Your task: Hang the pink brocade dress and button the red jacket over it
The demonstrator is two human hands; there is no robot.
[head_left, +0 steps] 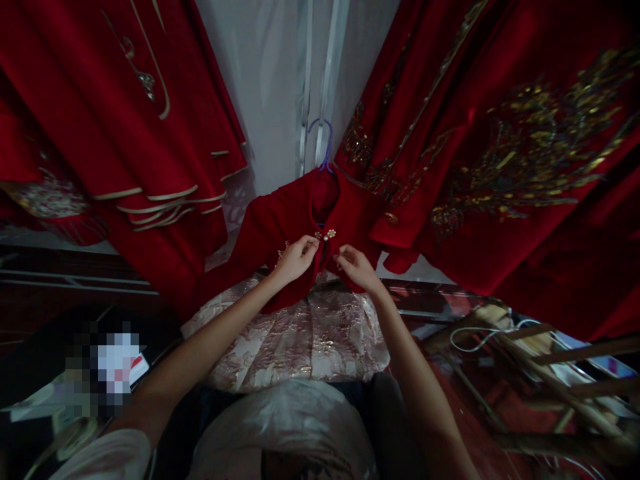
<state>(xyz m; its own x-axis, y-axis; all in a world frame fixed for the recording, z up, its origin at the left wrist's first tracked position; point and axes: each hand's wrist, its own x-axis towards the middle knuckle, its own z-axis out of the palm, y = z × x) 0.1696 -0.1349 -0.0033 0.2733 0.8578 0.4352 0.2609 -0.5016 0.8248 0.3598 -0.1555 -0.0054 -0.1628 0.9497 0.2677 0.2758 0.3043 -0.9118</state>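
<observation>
A small red jacket (280,220) hangs on a purple hanger (325,143) in front of me, above a pale pink brocade skirt (300,337). A pearl-like button clasp (326,235) sits at its front opening, just below the collar. My left hand (296,259) pinches the left front edge of the jacket right under that clasp. My right hand (354,265) pinches the right front edge, fingers curled on the cloth. Both hands are close together at the opening.
Large red garments with gold embroidery hang at the left (125,127) and right (500,153). A white wall with a vertical rail (320,73) is behind. A wooden frame with a white cable (505,333) lies at the lower right. A dark surface with papers (60,400) is at the lower left.
</observation>
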